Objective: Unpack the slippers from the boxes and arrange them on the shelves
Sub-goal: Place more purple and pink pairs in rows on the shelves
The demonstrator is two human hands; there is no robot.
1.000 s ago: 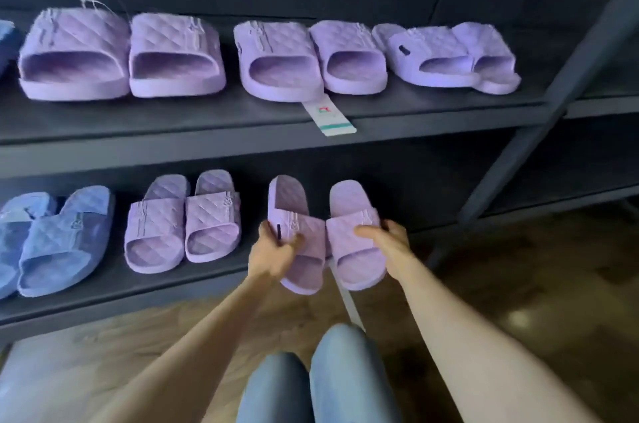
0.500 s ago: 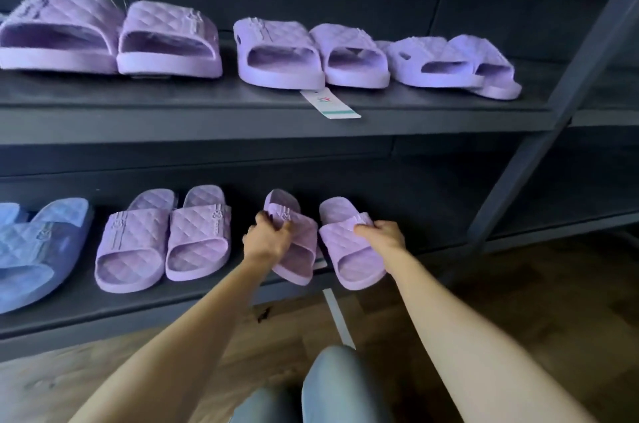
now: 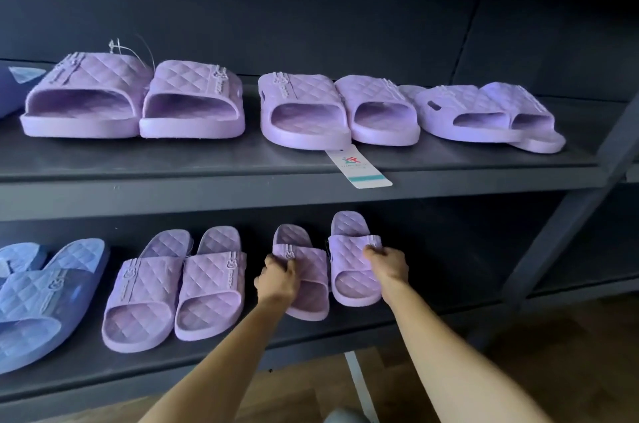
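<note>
Just below the tag (image 3: 359, 168) that hangs over the front lip of the upper shelf (image 3: 173, 194), two lilac slippers sit on the lower shelf (image 3: 456, 287), toes toward the camera. The left hand (image 3: 278, 279) has its fingers curled over the strap of the left slipper (image 3: 311, 267) at its outer edge. The right hand (image 3: 389, 265) grips the strap of the right slipper (image 3: 349, 251) in the same way from the other side. The right slipper lies a little farther back than the left, with a narrow gap between them. Whether both soles rest fully on the board cannot be told. Below and left of the tag stands a larger lilac pair (image 3: 173, 287), and farther left a blue pair (image 3: 45, 298), one overlapping the other. Level with the tag, three more lilac pairs line the upper shelf: one far to its left (image 3: 131, 101), one right behind it (image 3: 339, 111), and one to its right (image 3: 491, 114), stacked askew. A dark post (image 3: 570, 215) slants down well right of the tag, over wood floor (image 3: 553, 353).
</note>
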